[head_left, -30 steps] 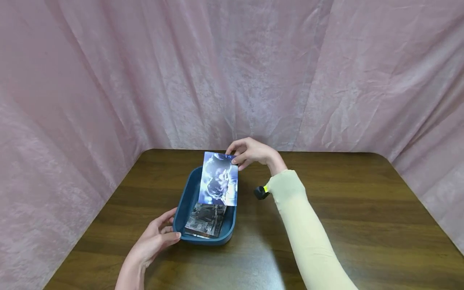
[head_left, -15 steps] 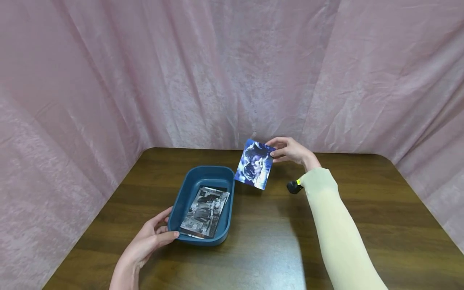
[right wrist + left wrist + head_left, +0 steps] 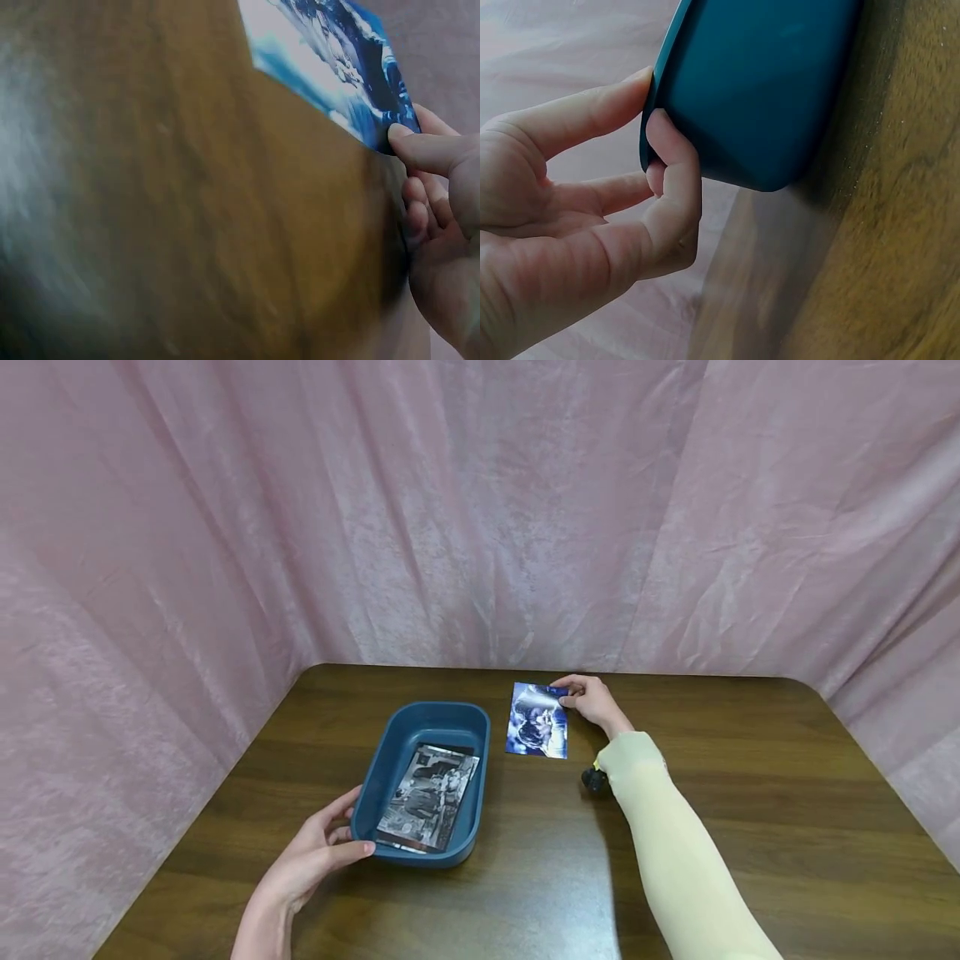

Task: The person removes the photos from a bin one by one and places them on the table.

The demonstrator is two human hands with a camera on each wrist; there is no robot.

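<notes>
— What has moved since a second ago?
— The blue photo (image 3: pixel 537 720) was held up over the blue tray (image 3: pixel 390 758); now it lies low on the wooden table (image 3: pixel 750 793), just right of the tray and apart from it. The right hand (image 3: pixel 592 700) travelled with it.
— Does that hand still have it?
— Yes, thumb and fingers pinch the photo's far right corner.
— And the other hand?
— The left hand (image 3: pixel 318 858) grips the tray's near left corner, thumb on the rim, fingers curled under the wall.
— Anything in the tray?
— A black-and-white photo (image 3: pixel 427 797) lies flat inside, on others beneath. A pink curtain (image 3: pixel 480 510) hangs behind.
</notes>
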